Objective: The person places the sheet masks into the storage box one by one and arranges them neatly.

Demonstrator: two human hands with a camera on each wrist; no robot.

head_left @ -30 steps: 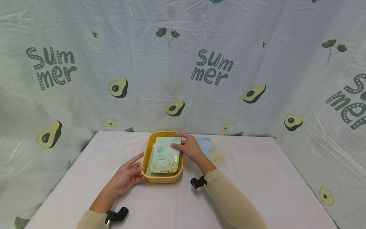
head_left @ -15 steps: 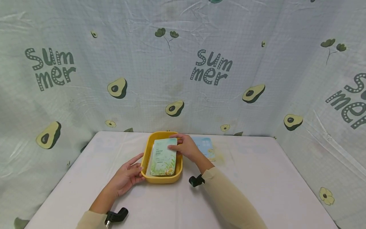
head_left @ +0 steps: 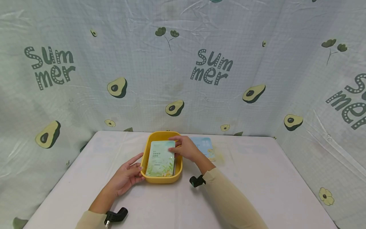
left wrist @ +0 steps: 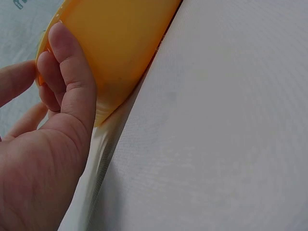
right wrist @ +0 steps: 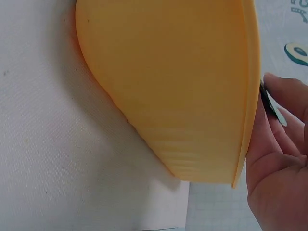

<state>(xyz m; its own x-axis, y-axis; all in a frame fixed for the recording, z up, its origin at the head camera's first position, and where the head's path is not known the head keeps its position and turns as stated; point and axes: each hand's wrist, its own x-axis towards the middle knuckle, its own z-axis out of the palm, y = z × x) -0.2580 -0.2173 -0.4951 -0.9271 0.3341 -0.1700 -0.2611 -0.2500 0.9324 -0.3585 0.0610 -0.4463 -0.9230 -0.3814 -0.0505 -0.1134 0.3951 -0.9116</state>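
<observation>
A yellow plastic basket (head_left: 161, 180) stands on the white table. On its left rim rests my left hand (head_left: 127, 176), with thumb and fingers about the edge; in the left wrist view those fingers (left wrist: 72, 72) lie against the outer wall. Inside the basket is a green sheet mask packet (head_left: 160, 159) with a floral print, which covers whatever lies beneath. My right hand (head_left: 186, 149) reaches over the right rim and pinches that packet's right edge between thumb and fingers. From the right wrist, the packet's thin edge (right wrist: 273, 105) shows between the thumb and fingers (right wrist: 284, 134).
A light blue packet (head_left: 206, 148) lies flat on the table, right of the basket and partly behind my right hand. Hanging cloth printed with avocados (head_left: 175, 108) closes off the back and both sides of the table (head_left: 243, 171).
My right hand has shifted the green packet left and slightly nearer me, lower inside the basket. A pale item seen at its left earlier is now covered. My left hand stays on the rim.
</observation>
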